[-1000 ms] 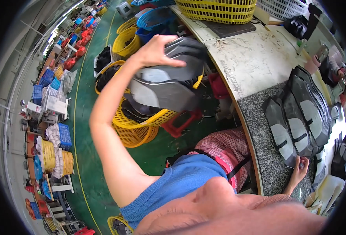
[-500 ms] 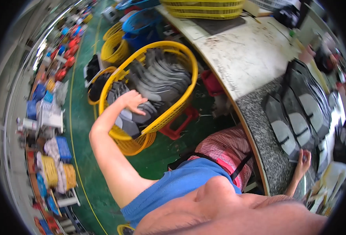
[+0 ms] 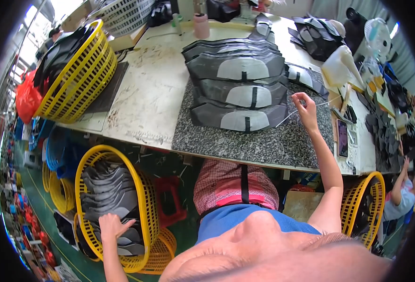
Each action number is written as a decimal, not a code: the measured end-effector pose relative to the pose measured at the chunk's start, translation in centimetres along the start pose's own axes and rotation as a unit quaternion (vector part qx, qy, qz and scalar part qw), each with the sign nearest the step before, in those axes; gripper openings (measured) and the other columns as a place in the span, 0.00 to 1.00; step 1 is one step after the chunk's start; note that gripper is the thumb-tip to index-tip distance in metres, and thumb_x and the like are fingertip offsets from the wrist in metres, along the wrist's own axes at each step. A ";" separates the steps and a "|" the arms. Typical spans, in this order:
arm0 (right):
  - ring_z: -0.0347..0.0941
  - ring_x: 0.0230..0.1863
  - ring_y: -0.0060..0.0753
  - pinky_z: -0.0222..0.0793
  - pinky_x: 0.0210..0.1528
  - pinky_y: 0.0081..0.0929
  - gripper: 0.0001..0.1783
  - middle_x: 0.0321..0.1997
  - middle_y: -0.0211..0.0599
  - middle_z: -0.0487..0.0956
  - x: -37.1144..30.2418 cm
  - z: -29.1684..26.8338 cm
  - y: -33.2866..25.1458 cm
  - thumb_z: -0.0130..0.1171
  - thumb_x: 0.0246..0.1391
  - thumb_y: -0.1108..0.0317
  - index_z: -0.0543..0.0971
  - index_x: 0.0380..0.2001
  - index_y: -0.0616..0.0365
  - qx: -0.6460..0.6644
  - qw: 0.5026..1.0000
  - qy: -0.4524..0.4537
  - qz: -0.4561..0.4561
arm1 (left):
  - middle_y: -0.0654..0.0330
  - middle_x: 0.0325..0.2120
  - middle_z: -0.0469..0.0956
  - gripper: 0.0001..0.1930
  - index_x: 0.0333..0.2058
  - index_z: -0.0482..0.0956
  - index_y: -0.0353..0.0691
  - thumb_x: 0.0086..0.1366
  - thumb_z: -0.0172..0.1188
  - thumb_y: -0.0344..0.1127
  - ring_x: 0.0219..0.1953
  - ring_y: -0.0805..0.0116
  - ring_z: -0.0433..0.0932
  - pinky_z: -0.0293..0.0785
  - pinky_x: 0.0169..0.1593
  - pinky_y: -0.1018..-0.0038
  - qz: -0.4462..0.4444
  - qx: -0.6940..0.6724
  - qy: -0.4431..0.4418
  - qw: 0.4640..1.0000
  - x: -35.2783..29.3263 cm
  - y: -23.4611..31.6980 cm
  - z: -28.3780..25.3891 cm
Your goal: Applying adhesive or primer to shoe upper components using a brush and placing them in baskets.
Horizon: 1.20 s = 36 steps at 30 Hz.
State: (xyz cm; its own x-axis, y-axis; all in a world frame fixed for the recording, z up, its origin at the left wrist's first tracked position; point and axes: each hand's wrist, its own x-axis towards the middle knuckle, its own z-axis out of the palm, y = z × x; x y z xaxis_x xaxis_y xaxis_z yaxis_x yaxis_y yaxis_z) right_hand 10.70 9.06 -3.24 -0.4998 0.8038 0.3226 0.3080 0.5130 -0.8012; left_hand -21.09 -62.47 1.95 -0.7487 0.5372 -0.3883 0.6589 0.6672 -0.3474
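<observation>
My left hand reaches down into a yellow plastic basket at my left, resting on grey, curved flat pieces. Its thumb is spread away from the fingers, and the fingertips are partly hidden. On the table, my right hand is raised with thumb and forefinger pinched together. A thin white strand runs past the palm; what the fingertips hold is too small to tell. Left of that hand lies an overlapping stack of dark grey pieces with light grey patches and black straps.
The stack lies on a speckled stone slab set on the white worktable. Another yellow basket stands at the table's far left. A phone lies right of the slab. A red stool is beneath the table. Another person is at far right.
My view has swung from the basket toward the table. My left hand stays at the grey pieces in the basket. My right hand now shows beside the stack, near its right end.
</observation>
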 end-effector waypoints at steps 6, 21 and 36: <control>0.81 0.44 0.26 0.75 0.49 0.28 0.17 0.39 0.38 0.87 -0.1 -1.0 2.5 0.63 0.67 0.57 0.85 0.45 0.62 -0.001 1.000 0.002 -0.012 | 0.46 0.25 0.84 0.29 0.29 0.87 0.34 0.60 0.69 0.61 0.34 0.44 0.85 0.81 0.40 0.58 0.067 -0.261 -0.006 0.963 7.6 9.4 -10.7; 0.78 0.41 0.22 0.75 0.46 0.27 0.34 0.42 0.35 0.85 5.8 4.6 0.7 0.71 0.58 0.42 0.83 0.47 0.68 0.217 0.949 -0.089 0.209 | 0.55 0.70 0.65 0.55 0.74 0.56 0.40 0.61 0.65 0.73 0.69 0.59 0.67 0.65 0.68 0.62 0.205 -0.781 0.113 0.579 39.5 32.3 -24.3; 0.80 0.43 0.24 0.75 0.46 0.28 0.23 0.41 0.34 0.86 -6.1 -0.4 -1.5 0.70 0.62 0.53 0.83 0.48 0.63 0.177 0.955 -0.169 0.165 | 0.49 0.64 0.70 0.40 0.69 0.62 0.31 0.70 0.67 0.52 0.64 0.60 0.69 0.63 0.68 0.66 0.099 -0.734 0.250 0.623 25.0 32.1 -16.0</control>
State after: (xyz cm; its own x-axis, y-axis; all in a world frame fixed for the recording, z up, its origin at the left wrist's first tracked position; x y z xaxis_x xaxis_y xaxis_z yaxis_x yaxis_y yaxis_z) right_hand 13.64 3.46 -3.78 -0.6749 0.7296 -0.1106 0.2305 0.0660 -0.9708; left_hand -19.81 -19.39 -5.20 -0.8343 0.5327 0.1420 0.2395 0.1182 0.9637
